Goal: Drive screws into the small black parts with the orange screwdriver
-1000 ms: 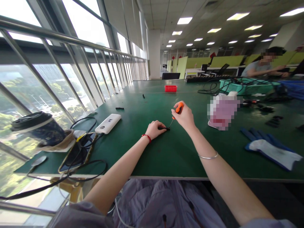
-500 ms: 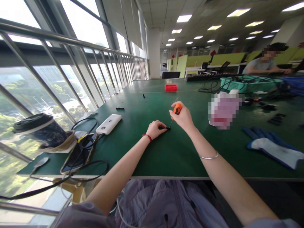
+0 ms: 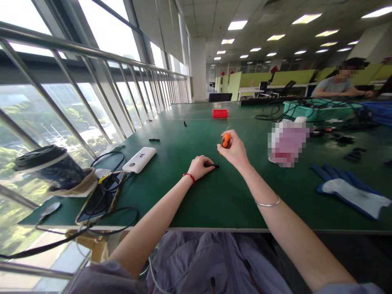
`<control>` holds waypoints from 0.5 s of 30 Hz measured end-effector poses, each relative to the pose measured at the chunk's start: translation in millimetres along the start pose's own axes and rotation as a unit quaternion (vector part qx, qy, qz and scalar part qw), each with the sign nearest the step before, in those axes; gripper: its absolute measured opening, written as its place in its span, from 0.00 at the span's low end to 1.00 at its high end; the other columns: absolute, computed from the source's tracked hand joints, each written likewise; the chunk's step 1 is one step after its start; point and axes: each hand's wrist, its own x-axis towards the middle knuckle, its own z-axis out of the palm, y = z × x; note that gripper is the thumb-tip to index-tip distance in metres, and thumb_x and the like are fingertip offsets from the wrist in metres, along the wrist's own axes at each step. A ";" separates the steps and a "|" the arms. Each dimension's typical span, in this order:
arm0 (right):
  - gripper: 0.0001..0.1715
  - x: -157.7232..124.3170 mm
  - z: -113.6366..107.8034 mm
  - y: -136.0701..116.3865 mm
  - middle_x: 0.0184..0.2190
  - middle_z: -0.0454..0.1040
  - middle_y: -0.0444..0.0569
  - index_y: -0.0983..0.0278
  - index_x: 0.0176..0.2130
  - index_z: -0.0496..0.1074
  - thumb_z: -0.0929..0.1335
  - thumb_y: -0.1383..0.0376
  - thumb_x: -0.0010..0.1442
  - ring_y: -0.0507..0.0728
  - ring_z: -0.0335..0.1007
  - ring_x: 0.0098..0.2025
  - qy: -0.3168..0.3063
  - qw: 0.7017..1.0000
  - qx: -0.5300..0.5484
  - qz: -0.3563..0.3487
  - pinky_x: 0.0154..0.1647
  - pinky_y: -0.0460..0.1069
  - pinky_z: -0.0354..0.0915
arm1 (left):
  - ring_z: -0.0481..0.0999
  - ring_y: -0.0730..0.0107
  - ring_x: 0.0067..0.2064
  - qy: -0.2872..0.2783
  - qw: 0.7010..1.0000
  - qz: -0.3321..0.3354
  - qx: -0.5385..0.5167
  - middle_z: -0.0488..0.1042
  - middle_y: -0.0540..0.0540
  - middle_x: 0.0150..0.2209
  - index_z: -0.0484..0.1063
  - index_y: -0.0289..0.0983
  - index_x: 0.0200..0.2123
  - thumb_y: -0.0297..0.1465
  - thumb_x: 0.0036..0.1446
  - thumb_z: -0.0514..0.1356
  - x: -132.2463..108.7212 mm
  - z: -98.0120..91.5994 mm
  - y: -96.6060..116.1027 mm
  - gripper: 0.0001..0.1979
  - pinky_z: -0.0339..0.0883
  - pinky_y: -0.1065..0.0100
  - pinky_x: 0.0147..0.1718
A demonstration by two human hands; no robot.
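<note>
Between the right fingers (image 3: pixel 222 150) sits a screwdriver handle (image 3: pixel 226 141), smooth orange plastic with black patches, and there's its slim metal shaft (image 3: pixel 219 159) just below them! Pinched under the left fingers (image 3: pixel 208 160), a small black piece (image 3: pixel 216 165), plastic by its look, finish too small to read. Beneath both, the green tabletop (image 3: pixel 208 208) runs smooth with a soft sheen. Back behind the right fingers, a shiny metal bangle (image 3: pixel 268 203); behind the left, a red cord bracelet (image 3: pixel 189 177). Out left of the fingers, a smooth white plastic power bank (image 3: pixel 139 160), then gleaming metal railings (image 3: pixel 30 37). Ahead, a red plastic basket (image 3: pixel 220 114); well right, a matt cloth glove (image 3: pixel 352 196).
</note>
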 end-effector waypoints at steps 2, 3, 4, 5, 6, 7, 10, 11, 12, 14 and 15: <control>0.22 -0.2 0.2 0.4 0.27 0.70 0.42 0.58 0.43 0.61 0.66 0.59 0.48 0.57 0.67 0.29 0.007 1.000 -0.021 -0.003 0.29 0.49 0.60 | 0.71 0.66 0.40 0.000 1.000 -0.001 0.002 0.75 0.48 0.36 0.77 0.39 0.33 0.35 0.50 0.62 -0.6 0.7 -0.6 0.08 0.65 0.65 0.43; 0.22 -0.1 0.4 0.8 0.28 0.70 0.44 0.58 0.44 0.61 0.66 0.58 0.49 0.58 0.68 0.29 0.012 0.999 -0.039 -0.005 0.29 0.50 0.60 | 0.71 0.66 0.40 0.000 1.000 -0.002 0.004 0.75 0.48 0.36 0.77 0.39 0.33 0.35 0.50 0.62 -0.6 1.3 -1.0 0.08 0.65 0.65 0.43; 0.21 0.1 0.6 1.3 0.28 0.71 0.45 0.59 0.45 0.61 0.65 0.57 0.50 0.59 0.68 0.30 0.016 0.998 -0.060 -0.007 0.28 0.50 0.59 | 0.72 0.66 0.40 -0.002 1.000 -0.002 0.006 0.75 0.48 0.36 0.77 0.39 0.33 0.35 0.50 0.62 -0.3 1.6 -1.1 0.08 0.65 0.65 0.43; 0.20 0.3 0.8 2.0 0.27 0.71 0.46 0.60 0.45 0.61 0.64 0.56 0.52 0.60 0.68 0.29 0.017 0.997 -0.079 -0.008 0.28 0.50 0.59 | 0.72 0.65 0.40 -0.006 1.000 -0.002 0.010 0.75 0.48 0.36 0.77 0.39 0.33 0.35 0.50 0.62 0.2 1.3 -0.4 0.08 0.65 0.65 0.43; 0.19 0.6 1.2 2.6 0.26 0.70 0.47 0.60 0.44 0.62 0.63 0.55 0.54 0.61 0.68 0.29 0.015 0.995 -0.094 -0.007 0.28 0.51 0.58 | 0.72 0.64 0.41 -0.010 1.000 -0.002 0.019 0.75 0.47 0.36 0.77 0.38 0.34 0.35 0.50 0.62 0.7 -0.2 1.7 0.08 0.65 0.64 0.44; 0.18 0.9 1.5 3.2 0.25 0.70 0.47 0.61 0.44 0.63 0.62 0.55 0.55 0.61 0.68 0.29 0.013 0.994 -0.104 -0.006 0.27 0.51 0.58 | 0.72 0.63 0.42 -0.014 0.999 -0.003 0.032 0.75 0.46 0.38 0.76 0.38 0.35 0.34 0.50 0.62 0.9 -3.6 5.6 0.09 0.65 0.63 0.44; 0.17 1.8 2.2 4.1 0.24 0.70 0.47 0.60 0.43 0.64 0.62 0.55 0.56 0.61 0.69 0.29 0.007 0.994 -0.108 -0.004 0.28 0.50 0.58 | 0.70 0.57 0.46 -0.006 0.997 -0.004 0.076 0.74 0.43 0.42 0.75 0.36 0.40 0.34 0.47 0.64 -6.2 -28.4 33.1 0.15 0.64 0.59 0.47; 0.16 2.0 2.4 4.2 0.24 0.71 0.46 0.60 0.42 0.64 0.62 0.55 0.56 0.61 0.69 0.29 0.005 0.995 -0.103 -0.003 0.28 0.50 0.58 | 0.71 0.59 0.44 -0.011 0.998 -0.002 0.055 0.74 0.43 0.40 0.75 0.36 0.39 0.34 0.49 0.63 -13.4 -41.2 47.6 0.14 0.64 0.60 0.46; 0.16 2.2 2.5 4.3 0.24 0.71 0.46 0.60 0.42 0.64 0.62 0.55 0.56 0.60 0.69 0.29 0.003 0.995 -0.098 -0.001 0.28 0.49 0.58 | 0.73 0.63 0.41 -0.056 0.998 0.024 -0.001 0.75 0.44 0.37 0.75 0.36 0.38 0.36 0.52 0.61 -23.8 -55.0 63.9 0.12 0.66 0.63 0.44; 0.15 2.5 2.7 4.6 0.24 0.71 0.45 0.60 0.41 0.65 0.63 0.56 0.56 0.59 0.69 0.29 -0.003 0.996 -0.091 0.004 0.28 0.49 0.58 | 0.74 0.67 0.38 -0.201 0.959 0.139 -0.140 0.76 0.46 0.36 0.75 0.39 0.39 0.42 0.56 0.57 -53.3 -81.2 97.8 0.15 0.68 0.69 0.40; 0.15 2.6 2.8 4.8 0.24 0.71 0.45 0.60 0.41 0.65 0.63 0.55 0.55 0.59 0.69 0.28 -0.007 0.996 -0.088 0.006 0.28 0.49 0.58 | 0.75 0.67 0.38 -0.246 0.933 0.193 -0.180 0.76 0.46 0.35 0.76 0.41 0.37 0.45 0.54 0.57 -71.2 -91.3 113.4 0.16 0.68 0.71 0.39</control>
